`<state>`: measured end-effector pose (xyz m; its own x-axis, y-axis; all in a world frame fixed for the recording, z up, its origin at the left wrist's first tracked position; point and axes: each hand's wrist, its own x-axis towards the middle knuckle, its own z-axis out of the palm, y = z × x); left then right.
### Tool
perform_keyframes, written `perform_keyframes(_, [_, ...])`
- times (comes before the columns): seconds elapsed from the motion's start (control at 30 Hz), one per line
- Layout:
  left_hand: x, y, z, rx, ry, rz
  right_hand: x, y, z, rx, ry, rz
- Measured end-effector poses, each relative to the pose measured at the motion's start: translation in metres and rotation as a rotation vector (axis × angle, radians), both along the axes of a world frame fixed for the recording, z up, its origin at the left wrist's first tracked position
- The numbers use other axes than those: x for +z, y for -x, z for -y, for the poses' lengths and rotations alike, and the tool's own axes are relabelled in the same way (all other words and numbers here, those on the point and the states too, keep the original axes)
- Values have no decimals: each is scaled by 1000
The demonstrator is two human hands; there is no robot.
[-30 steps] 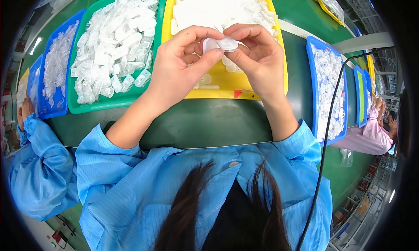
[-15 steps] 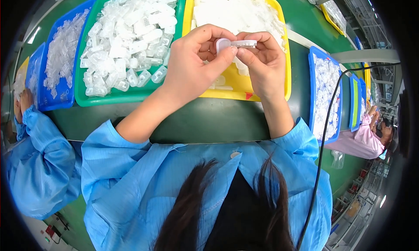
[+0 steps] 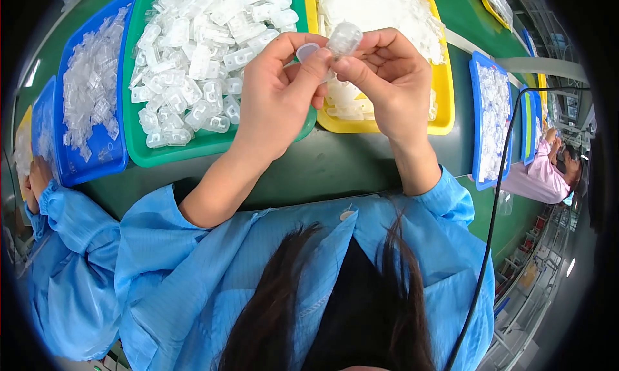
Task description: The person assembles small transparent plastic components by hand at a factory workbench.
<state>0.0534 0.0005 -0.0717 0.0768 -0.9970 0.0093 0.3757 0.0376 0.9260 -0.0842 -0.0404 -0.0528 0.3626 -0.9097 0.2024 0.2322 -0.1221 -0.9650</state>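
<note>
My left hand (image 3: 280, 100) is closed, thumb and forefinger pinching a flat, translucent white plastic piece (image 3: 307, 50) with a rounded end. Opposite it, my right hand (image 3: 396, 78) pinches a clear, boxy plastic housing (image 3: 345, 38) between thumb and fingers. The two pieces meet or overlap at my fingertips; whether they are joined is hidden by the fingers. Both hands are held above the gap between a green tray (image 3: 155, 155) of clear plastic housings and a yellow tray (image 3: 442, 123) of flat white plastic pieces.
Blue trays of clear plastic parts stand on the left (image 3: 97, 171) and right (image 3: 478, 123). A black cable (image 3: 488, 242) hangs down the right side. At the left a co-worker's blue sleeve (image 3: 77, 223) is close by; a person in pink (image 3: 538, 179) sits farther right.
The piece in my fingers, seen edge-on before, has turned so the clear housing's broad face shows, tilted upward. The view has shifted, and the trays appear farther right.
</note>
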Motion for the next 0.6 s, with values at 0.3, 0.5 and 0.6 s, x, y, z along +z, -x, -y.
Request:
perform_keyframes(0.3, [6,13,-10,-164,-23,-289,10,8,-14,-293,705,-367])
perform_keyframes(0.5, [-1,17,-18,-40,-43,-335,28,-1,9,-129,663,-575])
perform_keyframes(0.6, [-9,22,-23,39,-70,-246,37,-37,48,12,691,-672])
